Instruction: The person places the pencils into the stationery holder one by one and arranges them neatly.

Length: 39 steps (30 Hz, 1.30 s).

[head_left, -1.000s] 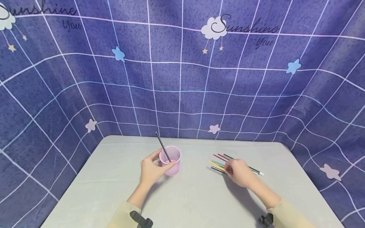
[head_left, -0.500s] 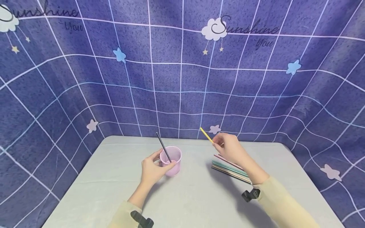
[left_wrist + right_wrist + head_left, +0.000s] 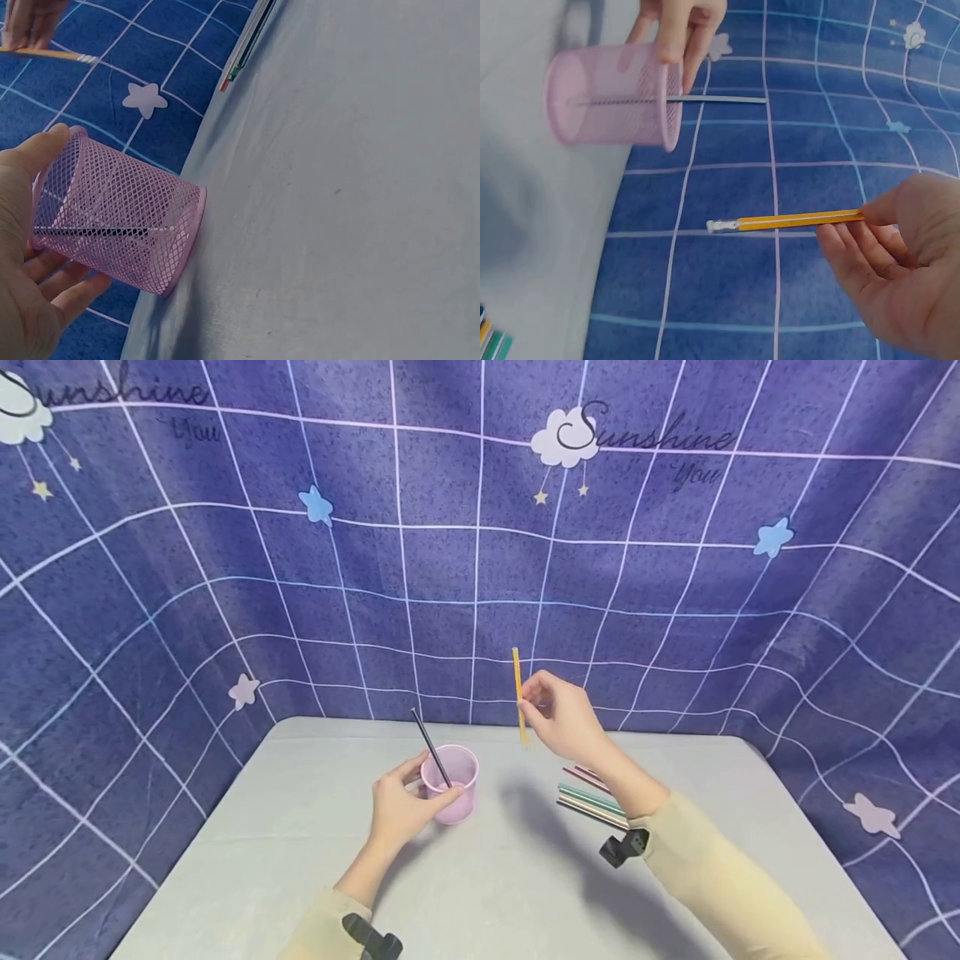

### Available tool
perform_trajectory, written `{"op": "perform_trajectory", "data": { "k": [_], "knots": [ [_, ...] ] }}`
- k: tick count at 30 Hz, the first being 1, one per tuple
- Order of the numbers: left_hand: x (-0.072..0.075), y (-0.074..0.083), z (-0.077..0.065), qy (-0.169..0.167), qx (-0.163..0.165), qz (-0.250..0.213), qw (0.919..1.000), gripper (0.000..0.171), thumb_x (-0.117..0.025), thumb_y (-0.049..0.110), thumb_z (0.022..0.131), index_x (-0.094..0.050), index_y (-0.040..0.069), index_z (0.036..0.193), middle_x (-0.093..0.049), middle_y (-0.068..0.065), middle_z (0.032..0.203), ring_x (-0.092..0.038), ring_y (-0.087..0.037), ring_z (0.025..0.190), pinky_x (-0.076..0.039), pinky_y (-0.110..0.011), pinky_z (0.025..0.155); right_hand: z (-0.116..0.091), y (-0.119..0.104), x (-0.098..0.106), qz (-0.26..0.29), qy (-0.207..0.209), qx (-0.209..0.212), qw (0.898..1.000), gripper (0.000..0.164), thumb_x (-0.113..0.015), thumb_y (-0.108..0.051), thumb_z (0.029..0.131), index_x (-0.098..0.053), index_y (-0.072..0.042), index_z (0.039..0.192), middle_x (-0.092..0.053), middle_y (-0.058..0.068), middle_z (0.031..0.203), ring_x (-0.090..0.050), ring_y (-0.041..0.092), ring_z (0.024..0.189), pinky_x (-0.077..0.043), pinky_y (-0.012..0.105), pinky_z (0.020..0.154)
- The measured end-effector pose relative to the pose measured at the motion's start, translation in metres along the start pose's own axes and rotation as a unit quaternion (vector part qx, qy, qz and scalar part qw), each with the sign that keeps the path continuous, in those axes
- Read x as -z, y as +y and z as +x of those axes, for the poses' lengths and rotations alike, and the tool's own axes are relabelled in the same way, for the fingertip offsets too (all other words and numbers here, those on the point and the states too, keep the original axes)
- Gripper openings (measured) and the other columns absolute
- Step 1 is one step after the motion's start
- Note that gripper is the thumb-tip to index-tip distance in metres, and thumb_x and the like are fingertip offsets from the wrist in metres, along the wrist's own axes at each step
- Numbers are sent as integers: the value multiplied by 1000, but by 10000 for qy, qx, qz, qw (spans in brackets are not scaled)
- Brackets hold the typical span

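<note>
A pink mesh pen cup [image 3: 456, 806] stands upright on the table, gripped at its left side by my left hand [image 3: 399, 808], thumb at the rim. One black pencil [image 3: 423, 733] leans inside it and sticks out over the rim. My right hand [image 3: 568, 718] pinches a yellow pencil [image 3: 517, 672] between thumb and fingers, up and to the right of the cup. It is held nearly upright, apart from the cup. In the right wrist view, the yellow pencil [image 3: 795, 220] has a whitish end that points toward the table side.
Several pencils [image 3: 591, 798], teal, dark red and dark among them, lie on the grey-white table [image 3: 480, 893] to the right, partly hidden under my right forearm. A blue-purple curtain [image 3: 465, 568] with grid lines and stars hangs behind the table.
My right hand has taken the yellow pencil from the pile, lifted it, carried it left toward the cup and turned it nearly upright. The left hand and cup have stayed in place.
</note>
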<state>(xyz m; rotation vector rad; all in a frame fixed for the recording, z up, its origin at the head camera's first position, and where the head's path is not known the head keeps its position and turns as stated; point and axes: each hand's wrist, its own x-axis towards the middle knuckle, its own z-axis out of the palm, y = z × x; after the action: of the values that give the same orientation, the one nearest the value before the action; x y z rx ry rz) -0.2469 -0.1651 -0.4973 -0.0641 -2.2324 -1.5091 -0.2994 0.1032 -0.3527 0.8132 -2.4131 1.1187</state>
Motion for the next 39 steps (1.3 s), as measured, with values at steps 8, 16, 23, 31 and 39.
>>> {"op": "perform_trajectory", "data": {
  "k": [8,16,23,31,39],
  "knots": [
    [-2,-2,0,-34,-77,-74,9999,83,-103,28,67,-69,-5,135,-75,-24,129,-78,-43,108,-70,-36,84,14,-16,-28,1037,-13,48,9946,8,-67,-2,102,-63,0,108,-73,16,103,-78,29,98,-70,26,86],
    [0,-2,-1,-38,-141,-57,9999,84,-104,29,66,-68,-5,135,-74,-25,130,-78,-43,106,-71,-38,82,20,-13,-67,735,-208,238,9968,9,-71,-5,100,-65,-4,106,-76,10,99,-78,24,93,-68,23,77],
    [-1,-1,0,-93,-33,-307,9995,83,-104,25,67,-67,-6,136,-73,-26,132,-77,-42,110,-70,-33,84,18,-8,-90,676,-474,144,9965,6,-71,-5,98,-65,-4,101,-76,10,96,-79,23,91,-66,20,76],
    [0,-2,0,-105,-1,-268,9996,84,-103,25,68,-67,-6,137,-72,-26,132,-76,-41,113,-69,-35,86,16,-5,-106,503,-651,97,9966,4,-71,-3,98,-67,-4,100,-77,11,94,-79,24,89,-67,18,76],
    [0,-2,-1,-103,-86,-109,9998,84,-103,27,68,-67,-7,136,-73,-25,131,-77,-40,112,-69,-39,86,16,-1,-119,117,-890,173,9958,5,-73,-4,96,-70,-2,99,-79,10,92,-79,21,84,-66,16,73]
  ]
}}
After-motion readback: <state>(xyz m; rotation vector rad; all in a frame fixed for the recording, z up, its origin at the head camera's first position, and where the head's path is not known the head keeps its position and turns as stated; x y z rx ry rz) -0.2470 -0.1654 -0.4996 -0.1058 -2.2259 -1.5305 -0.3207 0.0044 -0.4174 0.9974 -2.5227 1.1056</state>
